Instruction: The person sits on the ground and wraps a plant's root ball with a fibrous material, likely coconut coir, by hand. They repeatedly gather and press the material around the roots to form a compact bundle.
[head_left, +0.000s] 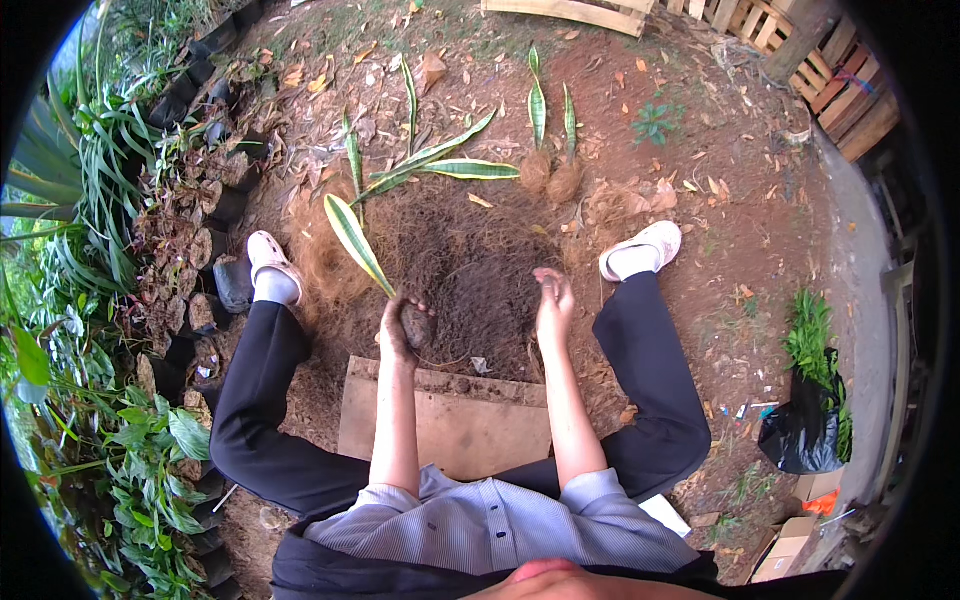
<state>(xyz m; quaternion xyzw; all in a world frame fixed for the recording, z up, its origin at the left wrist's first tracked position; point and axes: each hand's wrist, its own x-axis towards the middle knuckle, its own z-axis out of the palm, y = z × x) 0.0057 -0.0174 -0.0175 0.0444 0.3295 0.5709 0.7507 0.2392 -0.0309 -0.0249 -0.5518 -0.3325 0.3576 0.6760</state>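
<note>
My left hand (396, 328) grips the base of a snake plant cutting, whose yellow-edged leaf (354, 241) leans up and to the left. A dark clump of soil (420, 325) sits in that palm around the leaf's lower end. Over the right side of a dark soil heap (484, 281), my right hand (554, 306) is loosely curled with nothing visible in it; dirt marks its fingers. Brown coir-like fibre (326, 251) spreads around the heap's left and far edges. Beyond it lie several snake plant leaves (469, 169).
Two snake plants with fibre-wrapped bases (535, 174) lie at the far right of the heap. A wooden board (450, 431) lies between my legs. Potted plants in black bags (233, 283) line the left. Wooden pallets (570, 13) stand behind; a black plastic bag (802, 435) is at right.
</note>
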